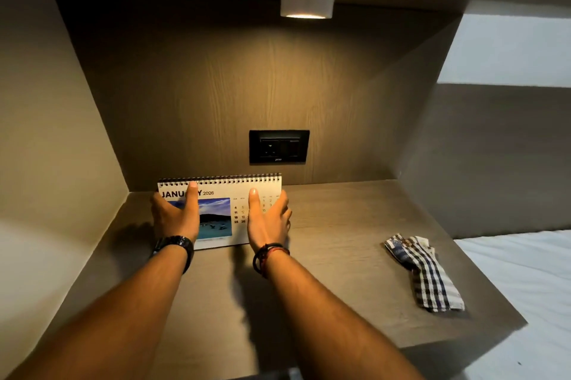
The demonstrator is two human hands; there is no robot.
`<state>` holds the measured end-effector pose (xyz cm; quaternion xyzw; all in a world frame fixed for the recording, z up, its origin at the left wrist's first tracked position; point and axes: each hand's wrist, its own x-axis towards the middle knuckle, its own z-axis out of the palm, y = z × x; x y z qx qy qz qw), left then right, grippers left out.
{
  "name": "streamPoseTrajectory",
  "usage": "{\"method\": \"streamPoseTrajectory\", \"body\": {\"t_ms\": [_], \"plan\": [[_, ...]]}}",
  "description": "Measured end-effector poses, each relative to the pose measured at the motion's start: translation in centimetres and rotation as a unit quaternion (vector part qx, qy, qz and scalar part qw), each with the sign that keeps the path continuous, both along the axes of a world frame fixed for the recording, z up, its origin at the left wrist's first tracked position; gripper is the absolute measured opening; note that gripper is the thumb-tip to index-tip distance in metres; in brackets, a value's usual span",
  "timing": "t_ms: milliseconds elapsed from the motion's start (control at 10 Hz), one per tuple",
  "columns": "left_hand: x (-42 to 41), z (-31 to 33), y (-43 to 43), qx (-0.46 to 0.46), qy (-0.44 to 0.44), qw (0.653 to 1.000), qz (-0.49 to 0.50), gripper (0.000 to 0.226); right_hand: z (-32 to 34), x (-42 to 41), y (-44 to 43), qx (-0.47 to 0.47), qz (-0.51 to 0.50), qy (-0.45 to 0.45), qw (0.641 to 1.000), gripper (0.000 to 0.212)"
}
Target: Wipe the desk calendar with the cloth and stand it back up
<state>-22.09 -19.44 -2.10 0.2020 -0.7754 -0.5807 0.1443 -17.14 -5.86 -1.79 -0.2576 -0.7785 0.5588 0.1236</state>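
A spiral-bound desk calendar (221,208) showing January 2026 and a blue landscape photo stands upright near the back of the wooden desk (340,256). My left hand (176,216) grips its left side, thumb on the front page. My right hand (267,220) grips its right half, thumb on the date grid. A folded checked cloth (425,271) lies flat on the desk at the right, well apart from both hands.
A black wall socket plate (279,146) sits on the back panel just above the calendar. A lit round lamp (306,6) hangs under the overhead shelf. Side panels close the alcove on the left and right. A white bed (531,287) borders the desk's right edge.
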Motion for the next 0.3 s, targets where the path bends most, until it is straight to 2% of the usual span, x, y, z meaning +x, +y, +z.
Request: {"method": "streamPoseTrajectory", "body": {"t_ms": [100, 200, 300], "plan": [[0.1, 0.1, -0.8, -0.011, 0.004, 0.999, -0.03, 0.066, 0.2, 0.1, -0.1, -0.01, 0.0, -0.006, 1.0, 0.079], [1.0, 0.2, -1.5, -0.137, 0.064, 0.988, -0.019, 0.085, 0.4, 0.8, 0.7, 0.084, -0.012, 0.0, 0.996, 0.084], [2.9, 0.6, -1.7, -0.335, 0.191, 0.921, -0.064, 0.098, 1.3, 2.3, 2.2, 0.271, -0.045, 0.086, 0.958, 0.084]]}}
